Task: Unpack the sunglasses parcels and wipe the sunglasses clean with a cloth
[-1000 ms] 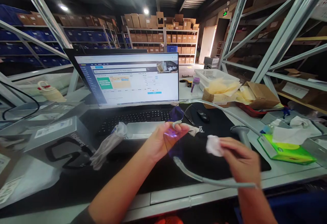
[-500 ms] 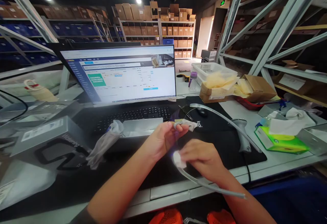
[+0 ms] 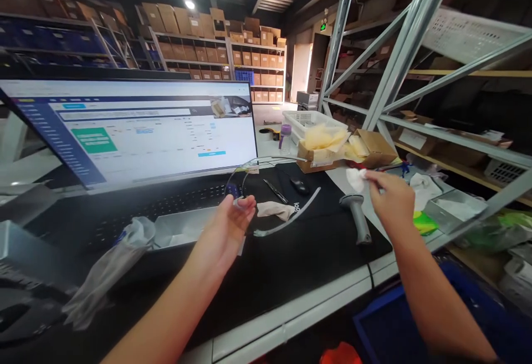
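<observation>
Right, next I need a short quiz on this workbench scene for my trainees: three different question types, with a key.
1. Multiple choice: what does the right hand hold?
A) a black keyboard
B) a crumpled white tissue
C) a grey plastic scanner

2. True or false: the left hand holds glasses with curved grey temple arms.

3. Fill the gap: the clear plastic bottle has a ____ cap.

Key: 1. B; 2. true; 3. purple.
</observation>
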